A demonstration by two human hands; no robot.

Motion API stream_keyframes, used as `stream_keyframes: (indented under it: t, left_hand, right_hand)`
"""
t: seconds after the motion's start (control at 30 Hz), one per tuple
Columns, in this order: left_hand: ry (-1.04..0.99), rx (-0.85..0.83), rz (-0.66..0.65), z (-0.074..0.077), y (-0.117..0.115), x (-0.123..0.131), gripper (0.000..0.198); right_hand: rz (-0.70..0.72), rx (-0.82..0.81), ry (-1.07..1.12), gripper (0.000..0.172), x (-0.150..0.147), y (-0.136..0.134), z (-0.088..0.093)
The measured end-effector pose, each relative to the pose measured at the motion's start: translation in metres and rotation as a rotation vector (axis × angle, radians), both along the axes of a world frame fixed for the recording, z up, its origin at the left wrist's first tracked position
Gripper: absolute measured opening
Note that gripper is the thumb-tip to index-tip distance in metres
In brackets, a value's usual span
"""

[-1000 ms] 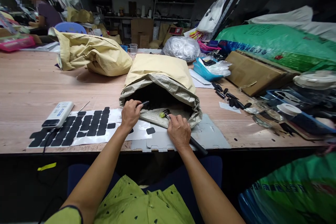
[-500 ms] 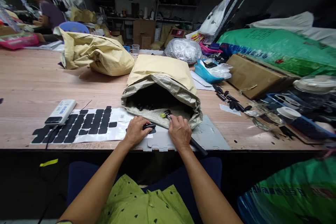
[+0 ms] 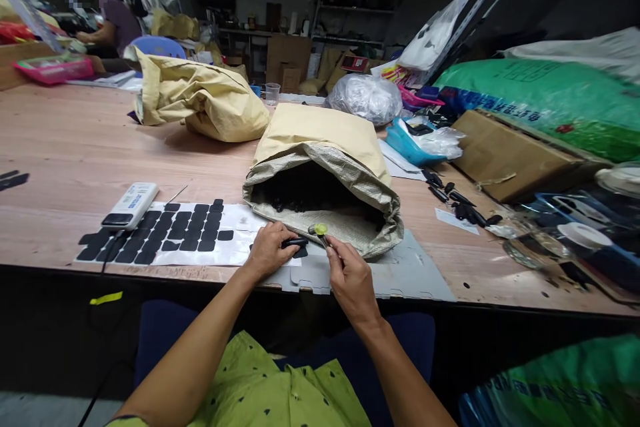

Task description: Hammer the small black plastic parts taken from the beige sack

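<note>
My left hand [image 3: 273,251] is closed on a small black part [image 3: 295,242] in front of the sack's mouth. My right hand [image 3: 351,278] pinches the thin shaft of a small tool with a yellow-green end [image 3: 320,229], just right of my left hand. Behind both lies a beige sack [image 3: 320,121], its mouth facing me, with small black pieces [image 3: 287,204] inside. Under my hands is a grey board [image 3: 415,267]. To the left, a white sheet [image 3: 240,250] carries rows of black rounded squares [image 3: 160,230], with a white device [image 3: 131,205] on its corner.
A second beige sack [image 3: 215,97] lies at the back left. Black pieces [image 3: 463,205], a blue bag [image 3: 415,143] and a cardboard box [image 3: 510,150] are at the right. A person [image 3: 117,20] sits at the far left.
The view has shifted, so the table's things appear further right. My right hand has turned and drawn back, and the black bar beneath it no longer shows. My left hand keeps its hold.
</note>
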State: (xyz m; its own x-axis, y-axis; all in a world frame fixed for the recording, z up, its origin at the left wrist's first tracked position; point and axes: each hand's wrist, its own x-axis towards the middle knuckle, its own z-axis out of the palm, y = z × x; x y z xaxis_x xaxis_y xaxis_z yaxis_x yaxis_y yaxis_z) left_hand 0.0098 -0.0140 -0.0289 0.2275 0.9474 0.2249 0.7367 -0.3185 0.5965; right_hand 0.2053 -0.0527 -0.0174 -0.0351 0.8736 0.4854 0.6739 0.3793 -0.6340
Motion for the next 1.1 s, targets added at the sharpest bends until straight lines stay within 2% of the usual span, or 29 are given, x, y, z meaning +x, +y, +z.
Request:
stream_keyframes:
  t: [0.17,0.3,0.53,0.73,0.83,0.93,1.0,1.1]
  left_hand:
    - [-0.023,0.004,-0.013,-0.002,0.000,0.000,0.019]
    - [-0.027,-0.008,-0.004,-0.003,0.000,0.000,0.019]
    - [-0.031,-0.029,-0.019,0.001,0.000,-0.001,0.017]
    - [-0.037,-0.049,-0.029,0.004,0.000,-0.002,0.018]
    - [-0.045,-0.054,-0.017,0.004,0.000,-0.002,0.022]
    - [-0.051,-0.072,-0.010,0.004,-0.001,-0.002,0.023]
    - [-0.057,-0.091,-0.010,0.004,-0.001,-0.002,0.022]
    - [-0.067,-0.105,-0.004,0.006,0.001,-0.003,0.019]
  right_hand:
    - [0.037,0.011,0.027,0.032,-0.005,-0.014,-0.004]
    - [0.057,-0.008,-0.024,0.032,-0.004,-0.011,-0.010]
    - [0.099,-0.039,0.004,0.034,-0.016,-0.013,0.000]
    - [0.124,-0.082,-0.034,0.033,-0.018,-0.008,-0.007]
    - [0.034,-0.048,-0.070,0.033,-0.007,0.008,-0.002]
    - [-0.155,-0.024,-0.217,0.033,0.009,0.031,0.000]
    - [-0.248,-0.028,-0.350,0.030,0.018,0.045,-0.005]
    - [-0.304,-0.009,-0.508,0.027,0.023,0.056,-0.018]
